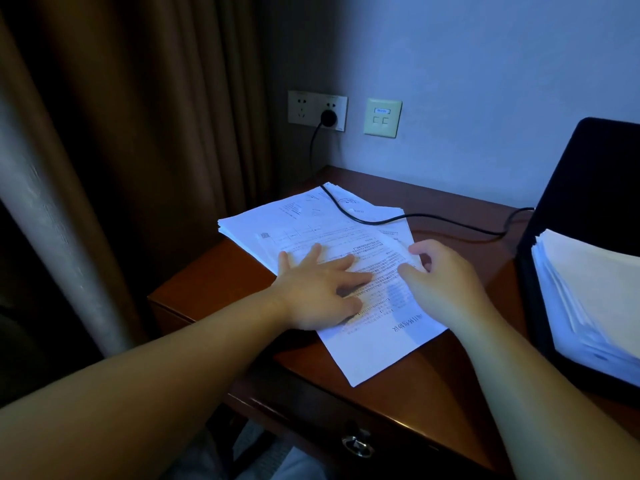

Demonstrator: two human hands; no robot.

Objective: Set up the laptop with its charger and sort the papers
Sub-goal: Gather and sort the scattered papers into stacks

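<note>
A brown curtain fills the left of the view, with a pale grey fold hanging beside it, and a bluish wall stands behind the dark wooden surface; at the right edge a black laptop stands open, its inside mostly cut off by the frame, with a second stack of papers lying on its lower half; on the surface's far left part lies the main stack of papers, fanned a little, and the top sheet is skewed so that its near corner juts toward the front edge, its print reading upside down from here; the left hand lies flat on this sheet with its fingers spread and straight, pressing it down; the right hand sits at the sheet's right edge, fingers curled, thumb and fingertips pinching that edge, though the exact contact is partly hidden by the hand itself; a black charger cable runs from a round plug in the double wall socket, down across the far corner of the stack and over the surface toward the laptop; beside the socket is a cream data plate; a metal drawer pull shows at the front.
</note>
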